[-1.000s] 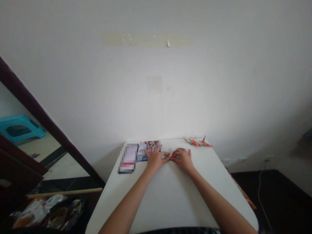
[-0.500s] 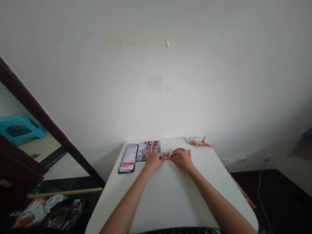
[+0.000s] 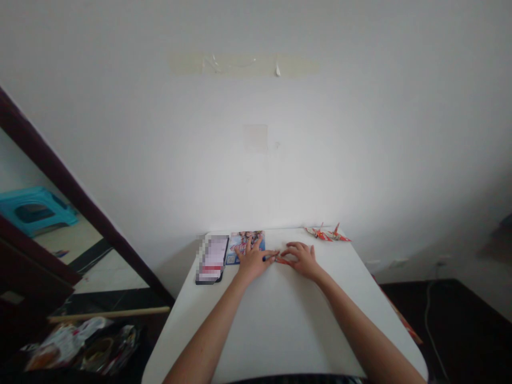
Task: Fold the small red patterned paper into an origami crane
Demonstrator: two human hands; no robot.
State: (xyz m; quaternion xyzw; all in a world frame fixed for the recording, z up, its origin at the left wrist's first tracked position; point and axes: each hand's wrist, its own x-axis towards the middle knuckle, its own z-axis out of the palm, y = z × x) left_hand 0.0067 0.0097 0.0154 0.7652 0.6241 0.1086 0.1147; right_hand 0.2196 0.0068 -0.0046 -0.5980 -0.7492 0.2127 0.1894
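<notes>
Dim, soft light on a pale wall (image 3: 312,176), darker at right; slight blur; pixelated phone (image 3: 213,257) at left.

We classify this place as a room, apparently in a home. We base this on the white table (image 3: 276,330) against a plain wall (image 3: 256,186) with tape marks (image 3: 248,65), the blue plastic stool (image 3: 60,216) beyond a dark frame (image 3: 80,188), and the cluttered plastic bags (image 3: 66,338).
</notes>
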